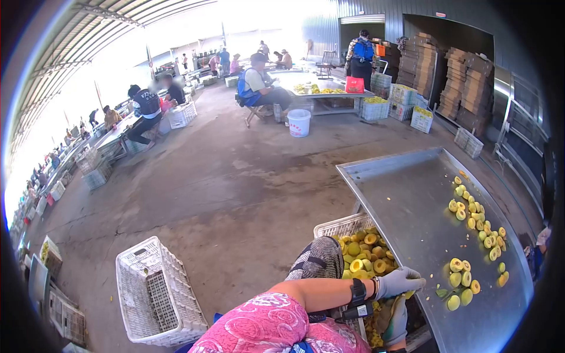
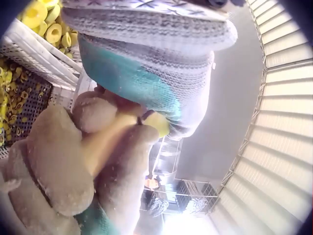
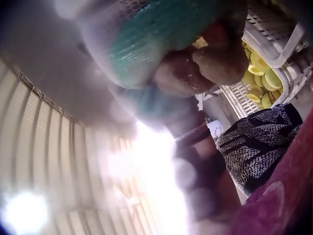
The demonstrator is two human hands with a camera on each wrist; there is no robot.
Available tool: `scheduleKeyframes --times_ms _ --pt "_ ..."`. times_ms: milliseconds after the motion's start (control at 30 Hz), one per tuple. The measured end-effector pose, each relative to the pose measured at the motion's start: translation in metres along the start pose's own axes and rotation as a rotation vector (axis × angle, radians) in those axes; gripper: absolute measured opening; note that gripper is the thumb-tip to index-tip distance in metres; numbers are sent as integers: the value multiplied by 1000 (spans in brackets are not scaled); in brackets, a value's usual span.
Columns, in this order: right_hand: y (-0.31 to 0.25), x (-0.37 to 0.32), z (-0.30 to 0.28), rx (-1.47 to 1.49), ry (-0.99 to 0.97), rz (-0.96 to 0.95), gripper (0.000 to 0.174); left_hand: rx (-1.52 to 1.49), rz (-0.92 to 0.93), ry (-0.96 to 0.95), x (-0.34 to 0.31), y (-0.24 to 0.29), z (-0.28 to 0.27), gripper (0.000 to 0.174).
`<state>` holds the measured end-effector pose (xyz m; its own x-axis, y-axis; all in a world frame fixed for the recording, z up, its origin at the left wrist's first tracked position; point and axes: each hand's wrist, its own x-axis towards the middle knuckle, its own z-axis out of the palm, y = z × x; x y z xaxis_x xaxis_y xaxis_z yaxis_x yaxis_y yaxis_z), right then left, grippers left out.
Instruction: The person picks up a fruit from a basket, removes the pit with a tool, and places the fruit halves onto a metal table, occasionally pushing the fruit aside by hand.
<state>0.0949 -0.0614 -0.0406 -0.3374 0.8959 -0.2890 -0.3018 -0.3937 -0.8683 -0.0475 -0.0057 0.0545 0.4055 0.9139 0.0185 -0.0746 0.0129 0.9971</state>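
Both hands wear knit gloves with teal palms. In the head view, my left hand (image 1: 400,282) is at the metal table's near edge, above my right hand (image 1: 396,326). In the left wrist view, the left hand (image 2: 151,68) pinches a yellow-green fruit piece (image 2: 159,123). The right hand's soiled fingers (image 2: 61,161) are curled round a pale tan handle-like thing (image 2: 105,142), whose dark narrow end meets the fruit. The right wrist view shows the right hand (image 3: 181,68) with bent fingers; its grip is mostly hidden there.
Cut yellow fruit (image 1: 465,282) lies about the metal table (image 1: 400,206). A white crate (image 1: 344,225) of fruit halves stands beside my knee; dark mesh under the hands holds small pieces. Another white crate (image 1: 159,294) sits on the floor at left. People work at tables farther back.
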Motion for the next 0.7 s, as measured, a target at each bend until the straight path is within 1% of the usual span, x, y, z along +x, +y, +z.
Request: scheduleKeyframes --times_ms 33,67,100,133,233,267,333,367,400,433,467,500,533,633,667,700 --pt "3 1 -6 33 -31 30 42 -2 3 -5 0 -2 -1 34" --pt "6 2 -11 66 -62 61 43 -66 4 -35 1 -7 -2 34" --pt "-18 -18 9 129 -109 144 44 -129 5 -64 5 -15 -3 34" --pt "-30 -27 20 191 -154 228 45 -192 7 -94 6 -19 -4 34" --pt "-23 -19 3 252 -239 266 48 -351 -35 -101 2 -22 -4 34" --pt "-20 -18 -3 276 -230 290 48 -389 -44 -101 2 -26 -3 35" --pt "-20 -17 -1 326 -215 335 48 -162 -46 -158 10 -36 -8 38" --pt "-19 -18 2 344 -104 338 48 -49 -48 -184 14 -40 -10 40" --pt "-26 -27 20 360 8 342 48 106 -120 -198 10 -25 -11 42" --pt "-30 -32 29 376 122 346 48 260 -192 -213 2 4 -12 44" --pt "-30 -33 27 421 116 365 46 415 -265 -228 -1 19 -12 47" --pt "-29 -33 24 465 108 387 45 481 -202 -200 0 12 -8 49" --pt "-28 -32 20 507 99 408 44 435 -185 -171 0 7 -6 48" --pt "-11 -23 -9 553 -327 306 43 279 -148 -118 2 -6 1 44" --pt "-7 -22 -14 525 -313 313 44 212 -148 -115 5 -20 2 42" --pt "-5 -22 -17 497 -301 317 44 146 -146 -111 2 -16 3 40"
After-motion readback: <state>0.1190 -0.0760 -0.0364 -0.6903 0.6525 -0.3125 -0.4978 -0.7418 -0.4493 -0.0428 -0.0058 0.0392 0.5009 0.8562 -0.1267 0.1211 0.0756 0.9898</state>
